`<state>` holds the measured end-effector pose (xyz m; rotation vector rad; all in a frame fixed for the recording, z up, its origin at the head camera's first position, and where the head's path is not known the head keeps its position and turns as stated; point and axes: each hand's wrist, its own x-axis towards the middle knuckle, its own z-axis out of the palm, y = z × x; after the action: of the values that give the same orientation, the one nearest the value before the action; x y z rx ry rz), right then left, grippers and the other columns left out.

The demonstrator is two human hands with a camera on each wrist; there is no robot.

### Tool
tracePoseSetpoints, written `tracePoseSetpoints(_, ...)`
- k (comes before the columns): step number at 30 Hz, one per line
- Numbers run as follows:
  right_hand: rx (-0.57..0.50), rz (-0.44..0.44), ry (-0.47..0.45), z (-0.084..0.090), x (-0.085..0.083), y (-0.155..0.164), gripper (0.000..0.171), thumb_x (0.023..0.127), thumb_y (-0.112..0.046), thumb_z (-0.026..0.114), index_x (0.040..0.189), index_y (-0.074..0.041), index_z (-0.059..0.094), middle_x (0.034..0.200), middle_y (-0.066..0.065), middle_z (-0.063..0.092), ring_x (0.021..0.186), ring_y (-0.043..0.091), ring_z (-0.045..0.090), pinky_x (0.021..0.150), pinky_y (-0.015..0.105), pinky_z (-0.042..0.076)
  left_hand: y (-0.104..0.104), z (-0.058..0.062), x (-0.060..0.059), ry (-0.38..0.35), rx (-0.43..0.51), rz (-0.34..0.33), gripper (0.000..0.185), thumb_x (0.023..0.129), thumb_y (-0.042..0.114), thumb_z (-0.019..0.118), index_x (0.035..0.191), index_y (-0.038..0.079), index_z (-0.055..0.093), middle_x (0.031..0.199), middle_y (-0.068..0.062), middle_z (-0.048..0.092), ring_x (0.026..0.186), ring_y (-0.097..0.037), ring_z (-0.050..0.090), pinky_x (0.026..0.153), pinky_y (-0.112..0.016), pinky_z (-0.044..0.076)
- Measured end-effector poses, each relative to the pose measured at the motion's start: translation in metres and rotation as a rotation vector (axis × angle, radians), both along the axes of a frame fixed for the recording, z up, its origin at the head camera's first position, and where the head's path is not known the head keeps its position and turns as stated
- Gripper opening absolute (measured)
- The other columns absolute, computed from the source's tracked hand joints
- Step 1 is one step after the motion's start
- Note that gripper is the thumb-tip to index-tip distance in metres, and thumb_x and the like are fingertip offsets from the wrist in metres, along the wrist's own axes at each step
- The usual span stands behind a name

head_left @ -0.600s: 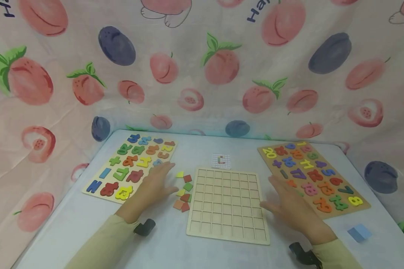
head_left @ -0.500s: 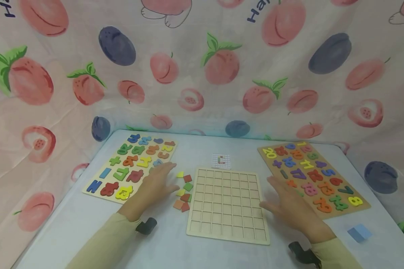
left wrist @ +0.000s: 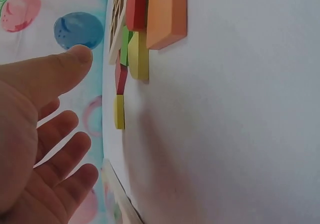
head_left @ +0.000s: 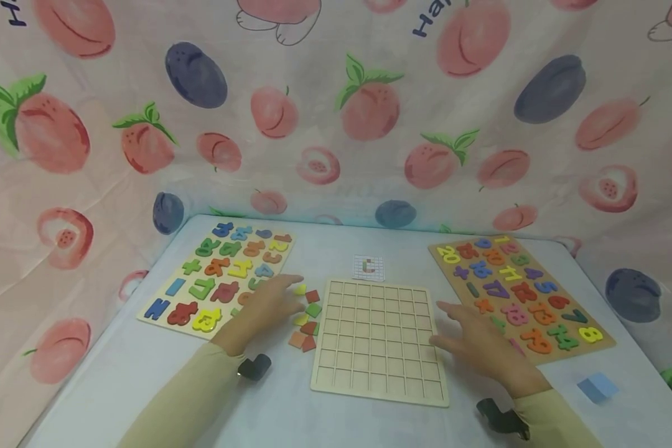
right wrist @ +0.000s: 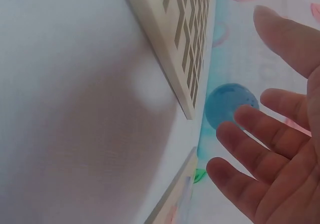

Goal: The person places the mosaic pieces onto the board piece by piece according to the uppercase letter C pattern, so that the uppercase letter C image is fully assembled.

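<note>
My left hand point(head_left: 267, 309) hovers beside a small group of coloured wooden tiles, its fingers loosely spread and nothing in its grasp. Among those tiles are a yellow tile point(left wrist: 119, 112), an orange tile point(left wrist: 167, 16) and a green tile point(head_left: 313, 310). Right of them lies a square wooden grid board point(head_left: 379, 342) with bare cells. Near that board's right edge is my right hand point(head_left: 478, 343), also holding nothing, with fingers relaxed and apart. Behind the grid board rests a small card point(head_left: 368, 268) printed with a coloured pattern on a grid.
At the left lies a number puzzle board point(head_left: 165, 289) with colourful pieces, partly under my left forearm. A second number board point(head_left: 602, 341) is at the right, partly behind my right hand. A light blue block point(head_left: 598, 387) sits at the front right. A fruit-print curtain point(head_left: 325, 74) hangs behind.
My left hand has shifted right, closer to the tiles. My right hand has moved slightly left toward the grid board, its fingers bending a little. The objects stay where they were.
</note>
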<state>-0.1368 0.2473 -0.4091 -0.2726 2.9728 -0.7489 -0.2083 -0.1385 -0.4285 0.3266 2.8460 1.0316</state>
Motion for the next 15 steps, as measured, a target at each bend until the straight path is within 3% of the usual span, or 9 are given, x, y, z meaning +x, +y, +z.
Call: tracePoseSetpoints(15, -0.011, -0.013, -0.080, -0.0059, -0.0061, -0.0043, 0.072, 0.085, -0.035, 0.079, 0.142, -0.001, 0.051, 0.133, 0.025, 0.058, 0.125, 0.045, 0.051, 0.099, 0.061, 0.042, 0.0069, -0.0091, -0.0112, -0.066, -0.005, 0.018, 0.052, 0.089, 0.018, 0.073, 0.138, 0.007, 0.059, 0.140, -0.010, 0.057, 0.135, -0.031, 0.045, 0.111, -0.050, 0.036)
